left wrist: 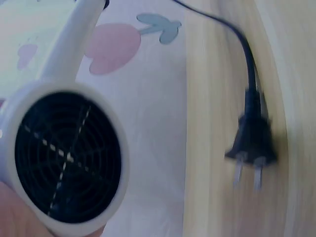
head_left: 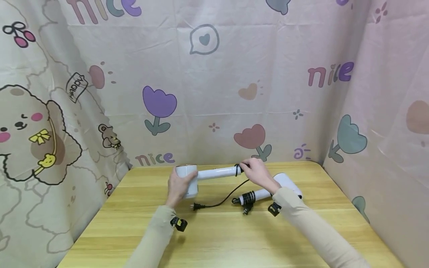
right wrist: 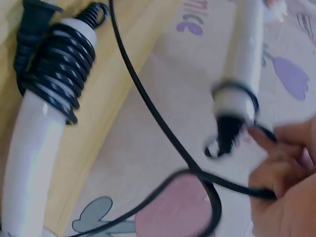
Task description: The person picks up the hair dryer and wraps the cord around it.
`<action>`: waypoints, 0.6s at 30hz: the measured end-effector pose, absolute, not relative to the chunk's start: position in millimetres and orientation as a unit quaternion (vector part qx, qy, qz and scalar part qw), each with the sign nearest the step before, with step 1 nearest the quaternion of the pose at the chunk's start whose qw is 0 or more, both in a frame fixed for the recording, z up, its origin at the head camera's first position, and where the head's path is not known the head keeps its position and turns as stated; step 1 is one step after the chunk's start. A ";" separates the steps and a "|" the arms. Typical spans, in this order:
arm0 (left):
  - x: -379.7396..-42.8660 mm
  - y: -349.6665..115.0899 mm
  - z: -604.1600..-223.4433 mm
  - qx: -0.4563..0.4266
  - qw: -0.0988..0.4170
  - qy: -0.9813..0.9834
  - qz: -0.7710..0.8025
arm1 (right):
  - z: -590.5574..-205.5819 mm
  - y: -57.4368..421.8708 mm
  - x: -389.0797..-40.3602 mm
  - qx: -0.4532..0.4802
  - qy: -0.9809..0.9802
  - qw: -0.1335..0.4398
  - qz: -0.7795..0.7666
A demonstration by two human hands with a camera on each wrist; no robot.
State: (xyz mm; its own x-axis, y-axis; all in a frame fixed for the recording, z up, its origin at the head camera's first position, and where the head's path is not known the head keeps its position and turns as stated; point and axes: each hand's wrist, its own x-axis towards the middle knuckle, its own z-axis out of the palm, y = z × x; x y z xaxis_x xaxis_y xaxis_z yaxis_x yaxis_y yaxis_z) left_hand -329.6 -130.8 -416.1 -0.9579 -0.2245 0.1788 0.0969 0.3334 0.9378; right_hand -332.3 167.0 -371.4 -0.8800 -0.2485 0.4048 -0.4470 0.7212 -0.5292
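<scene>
My left hand [head_left: 177, 187] grips the head of a white hair dryer [head_left: 218, 173] and holds it up over the back of the table. In the left wrist view the dryer's round black grille [left wrist: 68, 158] faces the camera. The right hand [head_left: 258, 173] is at the handle's end, pinching the dryer's black cord [right wrist: 237, 186]. One turn of that cord circles the handle, and the rest hangs in a loose loop. Its two-pin plug [head_left: 198, 206] lies on the wood near the left hand.
A second white hair dryer [head_left: 285, 184] lies under the right forearm, its cord coiled [right wrist: 61, 71] tightly round the handle. The wooden table [head_left: 218, 238] reaches back to a printed cloth curtain [head_left: 214, 93], which also hangs at both sides.
</scene>
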 end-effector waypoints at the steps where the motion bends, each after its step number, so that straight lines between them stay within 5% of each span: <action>1: -329.2 -129.5 -416.3 0.045 0.151 -0.800 -0.578 | -373.9 163.7 -331.3 0.186 -0.912 0.175 0.320; 8: -333.6 -125.4 -418.2 0.097 0.189 -0.748 -0.628 | -393.9 152.1 -326.5 0.194 -0.883 0.226 0.362; 14: -338.5 -129.4 -417.4 0.143 0.156 -0.650 -0.730 | -407.8 158.5 -329.0 0.200 -0.846 0.146 0.473; 18: -337.0 -131.2 -418.5 0.153 0.092 -0.597 -0.782 | -412.9 164.6 -334.0 0.210 -0.815 0.043 0.538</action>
